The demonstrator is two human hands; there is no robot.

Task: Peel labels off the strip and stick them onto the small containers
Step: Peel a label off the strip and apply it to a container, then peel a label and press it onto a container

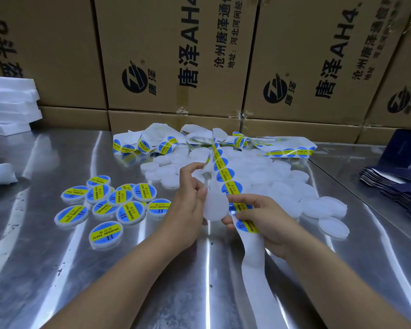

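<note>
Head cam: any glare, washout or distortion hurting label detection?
Head view: glare streaks across the shiny steel table; pile of plain white round containers washed out, edges merge; brown cardboard boxes lean from wide-angle distortion; blue-and-yellow label strip in the right hand reads sharp; white container in the left hand lacks contrast.

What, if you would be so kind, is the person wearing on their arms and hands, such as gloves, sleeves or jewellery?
Nothing that shows. The left hand and right hand are bare, with no gloves, rings or bracelets visible. Both forearms are bare too, right down to the picture's lower edge: no sleeves, watch or wristband come into view.
</note>
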